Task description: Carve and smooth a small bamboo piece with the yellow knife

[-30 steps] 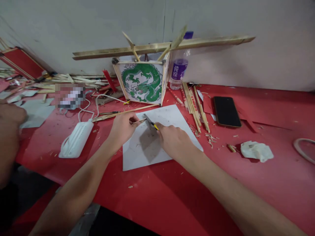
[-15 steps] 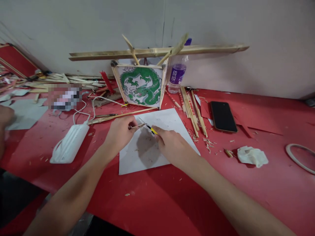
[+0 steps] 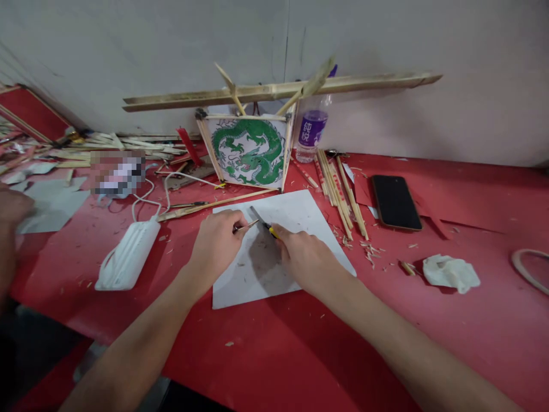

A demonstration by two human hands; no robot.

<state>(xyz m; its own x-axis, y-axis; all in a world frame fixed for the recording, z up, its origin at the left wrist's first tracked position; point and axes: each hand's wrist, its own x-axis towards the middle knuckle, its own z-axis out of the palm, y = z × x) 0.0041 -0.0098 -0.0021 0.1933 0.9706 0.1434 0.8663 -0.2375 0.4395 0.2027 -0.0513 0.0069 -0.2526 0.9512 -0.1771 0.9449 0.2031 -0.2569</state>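
Observation:
My left hand [image 3: 223,237] is closed around a thin bamboo stick [image 3: 249,225], whose short end pokes out to the right past the fingertips. Closed on the yellow handle of a utility knife [image 3: 262,220], my right hand [image 3: 306,252] holds the blade up and to the left, close beside the stick's tip. I cannot tell whether blade and stick touch. Both hands are over a white sheet of paper [image 3: 240,286] with small shavings on it. Most of the stick is hidden in the left hand.
Behind the paper stands a lantern [image 3: 249,151] with a green dragon; a long bamboo strip [image 3: 180,99] spans its top. Nearby are a bottle [image 3: 312,134], bamboo sticks [image 3: 337,189], a phone [image 3: 397,201], crumpled tissue [image 3: 450,273] and a white power strip [image 3: 128,254]. Another person's hand [image 3: 15,209] is far left.
The whole view has shifted slightly, moving the table things to the right. Both hands still grip the stick and the knife; the knife's angle to the stick has changed a little.

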